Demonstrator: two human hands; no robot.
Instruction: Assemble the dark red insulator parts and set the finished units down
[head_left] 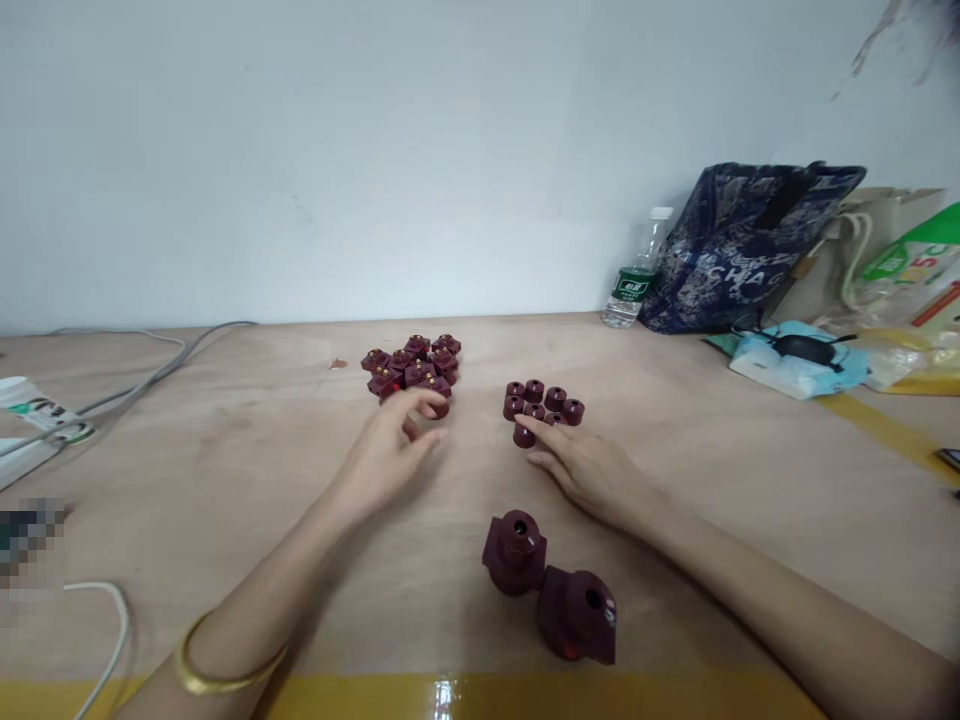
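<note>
My left hand (388,448) hovers at the near side of a cluster of maroon square-based parts (420,372) with brass-coloured tips. Its thumb and index finger are apart, with nothing seen between them. My right hand (600,472) reaches over a group of small maroon round caps (555,398), each with a hole in its top. The fingers are stretched out, and the index fingertip is at the nearest cap (523,436); whether it presses on it I cannot tell. Closer to me stand two larger maroon pieces (514,552), (577,612), each with a round holed top on a square base.
A water bottle (634,275) and a dark blue patterned bag (750,250) stand against the wall at the back right. Beside them lie a pale blue packet (799,360) and plastic bags (919,290). Grey cables (161,370) and a white tube (45,408) are at the left.
</note>
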